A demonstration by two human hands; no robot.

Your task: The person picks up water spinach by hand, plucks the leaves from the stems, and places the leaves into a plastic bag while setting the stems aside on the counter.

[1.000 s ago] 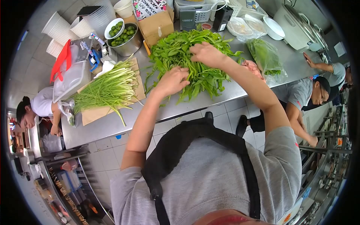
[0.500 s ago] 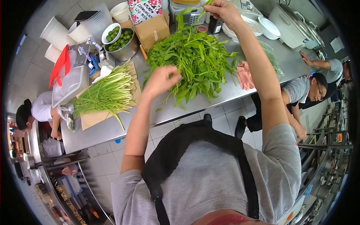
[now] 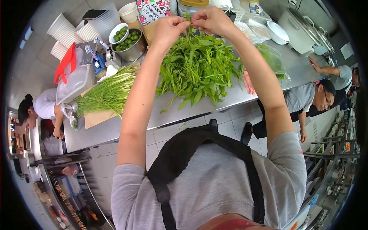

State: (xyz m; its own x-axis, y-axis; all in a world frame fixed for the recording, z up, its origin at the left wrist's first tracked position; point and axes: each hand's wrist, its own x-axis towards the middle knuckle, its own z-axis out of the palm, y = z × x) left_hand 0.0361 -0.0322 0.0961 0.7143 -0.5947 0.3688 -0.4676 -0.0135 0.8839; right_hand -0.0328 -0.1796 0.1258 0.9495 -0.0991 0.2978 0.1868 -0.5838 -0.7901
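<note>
A heap of leafy greens that looks like water spinach [image 3: 197, 71] lies on the steel table [image 3: 153, 119]. Above its far edge, my left hand [image 3: 170, 31] and my right hand [image 3: 212, 22] meet, fingertips almost touching. Between them is one green water spinach stem [image 3: 188, 16], pinched from both sides; my fingers partly hide it. To the left, a bundle of long thin green stalks with pale ends [image 3: 109, 90] rests on brown cardboard [image 3: 96, 119]. My left forearm covers part of that bundle.
A steel pot [image 3: 132, 53] and white bowl [image 3: 119, 35] hold small green citrus fruits. Stacked cups [image 3: 63, 28] and a clear plastic tub [image 3: 76, 86] stand left. On the right are bagged greens [image 3: 272, 57], pink cloth [image 3: 248, 82] and a large cooker [image 3: 301, 28]. Co-workers [image 3: 303, 97] stand nearby.
My left hand has moved up and away from over the heap to the stem beside my right hand. My right hand has come lower and left, still pinching the stem.
</note>
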